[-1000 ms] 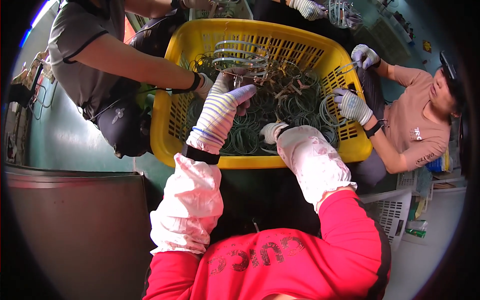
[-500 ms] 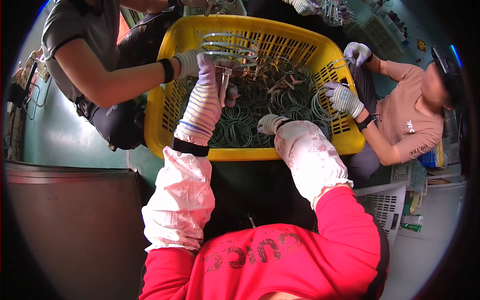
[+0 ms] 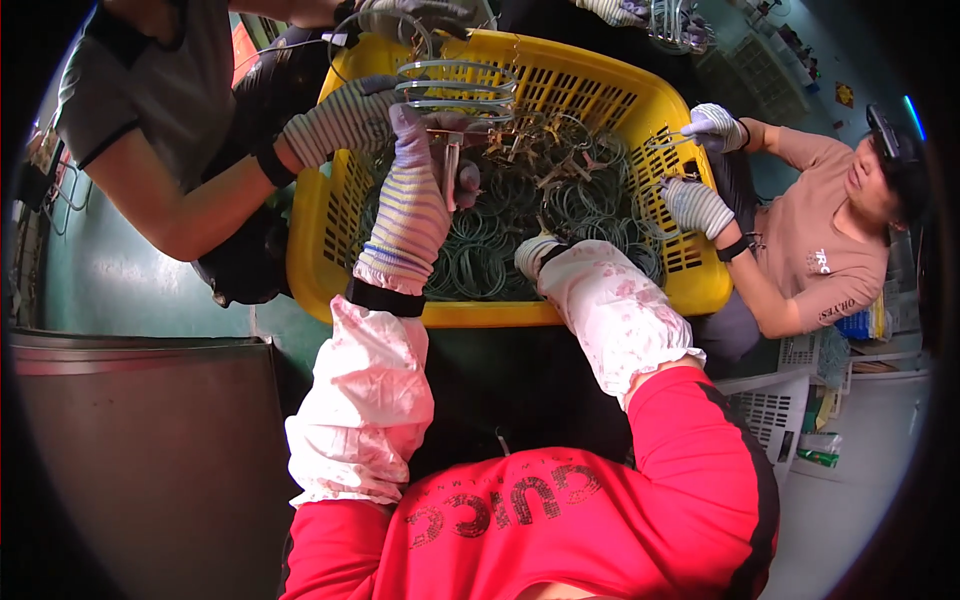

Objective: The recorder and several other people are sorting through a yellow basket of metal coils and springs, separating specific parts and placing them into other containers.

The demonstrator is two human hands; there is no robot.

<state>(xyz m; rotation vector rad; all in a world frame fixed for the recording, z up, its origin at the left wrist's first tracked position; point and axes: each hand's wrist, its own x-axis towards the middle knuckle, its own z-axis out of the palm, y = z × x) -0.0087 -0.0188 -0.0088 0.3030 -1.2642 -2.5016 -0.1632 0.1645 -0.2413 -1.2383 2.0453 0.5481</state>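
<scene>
My left hand (image 3: pixel 415 190), in a striped knit glove, is closed around the metal bracket (image 3: pixel 452 170) of a stack of thin metal rings (image 3: pixel 455 88). It holds the stack upright above the yellow basket (image 3: pixel 490 312). Inside, a tangled heap of similar metal rings (image 3: pixel 480 245) with small brass-coloured clamp pieces fills the bottom. My right hand (image 3: pixel 538 255), also gloved, reaches low into the heap near the basket's front side. Its fingers look curled and are partly hidden, so what they hold cannot be made out.
A co-worker's gloved hand (image 3: pixel 345 122) at the left reaches over the rim beside my rings. Another co-worker's gloved hands (image 3: pixel 700 205) work at the basket's right side. Far behind, gloved hands hold a bundle of rings (image 3: pixel 680 25). A brown metal panel (image 3: pixel 150 440) stands at the lower left.
My right hand has shifted slightly left in the heap; my left hand keeps the ring stack nearly in place. The left co-worker's arm has drawn back leftward, and a ring shows at that person's upper hand.
</scene>
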